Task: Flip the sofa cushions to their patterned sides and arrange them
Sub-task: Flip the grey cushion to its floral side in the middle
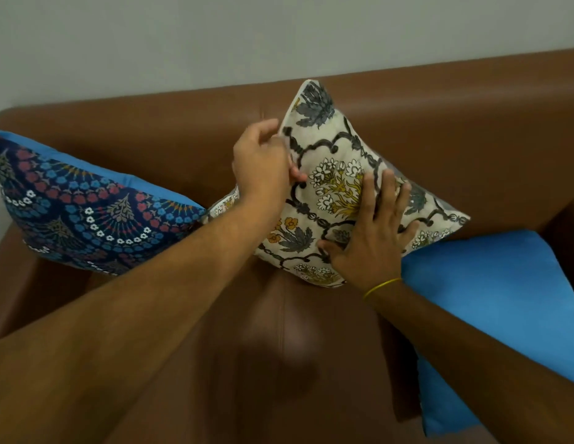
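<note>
Head view shows a cream floral cushion (343, 187) standing on one corner in the middle of the brown sofa (471, 123), leaning on the backrest. Left hand (263, 168) grips its upper left edge, and the right hand (372, 232) lies flat and spread on its patterned face. A dark blue patterned cushion (87, 213) stands at the left, and a plain blue cushion (490, 302) lies at the right, touching the cream one.
</note>
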